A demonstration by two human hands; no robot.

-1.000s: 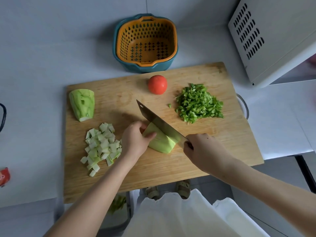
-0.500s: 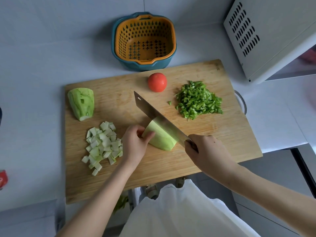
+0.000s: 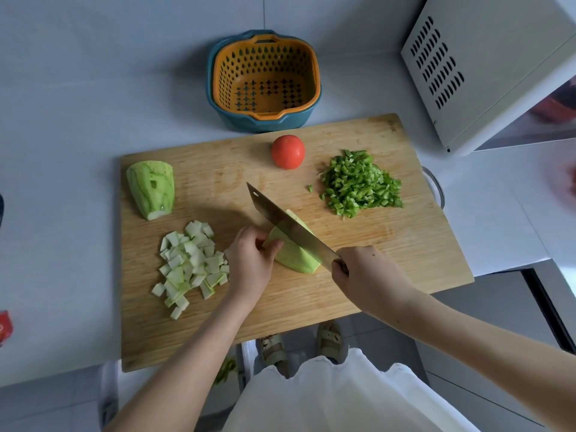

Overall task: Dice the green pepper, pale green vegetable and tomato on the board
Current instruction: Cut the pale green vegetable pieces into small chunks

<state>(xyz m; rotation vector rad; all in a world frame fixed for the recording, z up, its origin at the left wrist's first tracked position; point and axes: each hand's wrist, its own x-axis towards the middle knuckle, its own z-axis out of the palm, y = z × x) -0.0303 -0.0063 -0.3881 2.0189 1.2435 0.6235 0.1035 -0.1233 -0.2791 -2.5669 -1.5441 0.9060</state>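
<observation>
Pale green vegetable (image 3: 296,258) gripped by left hand (image 3: 251,260), right hand (image 3: 367,275) beside

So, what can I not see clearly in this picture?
Head view:
Cut depth in the pale green piece: hidden by the knife.
Its handle: hidden inside the right hand.
Red object, left edge: cut off by the frame.
Reddish shape, right edge: too blurred to name.

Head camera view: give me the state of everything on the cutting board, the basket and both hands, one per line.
Green pepper: diced, piled.
Tomato: whole, uncut.
Far vegetable chunk: uncut.
Vegetable cubes: diced, piled.
Near vegetable piece: under the knife blade.
Left hand: holds the near vegetable piece.
Right hand: grips the knife handle.
Basket: holds nothing.
</observation>
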